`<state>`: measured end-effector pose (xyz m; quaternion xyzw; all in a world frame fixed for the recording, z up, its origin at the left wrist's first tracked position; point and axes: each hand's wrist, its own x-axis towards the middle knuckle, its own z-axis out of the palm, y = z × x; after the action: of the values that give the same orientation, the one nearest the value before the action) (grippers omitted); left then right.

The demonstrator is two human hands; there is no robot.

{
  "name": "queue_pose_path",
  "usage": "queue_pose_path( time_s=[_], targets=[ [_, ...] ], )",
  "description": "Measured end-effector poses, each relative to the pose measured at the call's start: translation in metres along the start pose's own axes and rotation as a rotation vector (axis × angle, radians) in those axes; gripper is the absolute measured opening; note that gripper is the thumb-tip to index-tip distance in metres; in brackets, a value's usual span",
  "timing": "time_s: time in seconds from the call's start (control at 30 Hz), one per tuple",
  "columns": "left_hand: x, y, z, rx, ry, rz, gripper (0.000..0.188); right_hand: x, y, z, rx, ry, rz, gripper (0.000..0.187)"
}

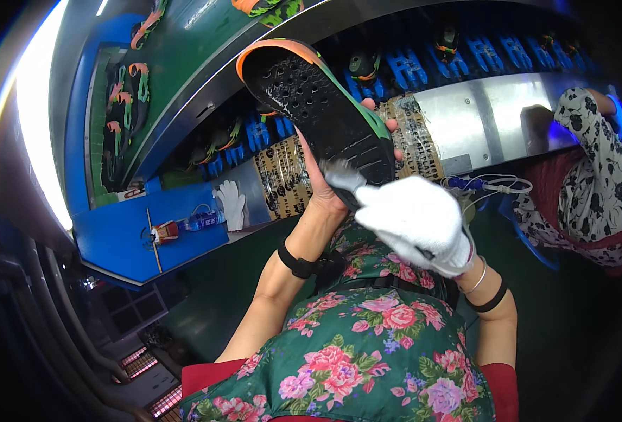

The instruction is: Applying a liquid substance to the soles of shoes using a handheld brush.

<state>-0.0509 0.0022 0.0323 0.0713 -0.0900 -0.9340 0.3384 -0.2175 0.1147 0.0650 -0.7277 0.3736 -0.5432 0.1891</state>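
My left hand point(318, 184), bare, holds a black shoe sole point(335, 123) with an orange and green rim. Its thumb lies along the near side, and its fingertips show past the far edge. The sole's inner face is turned up, with round holes toward the toe and slits nearer the heel. In a white glove, my right hand point(416, 218) is closed around a brush point(344, 174), whose handle is mostly hidden. The bristles, smeared by motion, are at the heel part of the sole. Wet-looking streaks shine on the toe part.
A metal ledge point(494, 116) patched with brown tape runs ahead, with blue shoe holders point(406, 67) behind it. On the blue side table point(114, 243) are a white glove point(231, 204), a blue bottle point(202, 221) and a small cup point(164, 232). Another person's patterned sleeve point(585, 133) is at right.
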Motion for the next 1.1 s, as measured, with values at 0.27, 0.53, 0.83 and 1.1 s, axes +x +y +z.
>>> queue_pose_path(
  time_s=[0.27,0.53,0.83,1.1],
  targets=[
    [0.003,0.005,-0.002,0.017,-0.033,-0.096,0.113,0.003,-0.001,-0.007,0.008,0.12,0.074,0.025],
    [0.004,0.01,0.008,0.114,0.051,-0.097,0.116,0.001,0.006,-0.014,0.073,0.039,0.113,0.027],
    [0.001,0.033,0.005,0.147,-0.052,-0.292,0.081,0.009,-0.003,-0.021,0.214,-0.011,0.152,0.026],
    [0.004,0.049,0.004,0.446,0.275,-0.379,0.081,-0.006,-0.017,-0.012,0.086,-0.273,0.018,0.043]
  ],
)
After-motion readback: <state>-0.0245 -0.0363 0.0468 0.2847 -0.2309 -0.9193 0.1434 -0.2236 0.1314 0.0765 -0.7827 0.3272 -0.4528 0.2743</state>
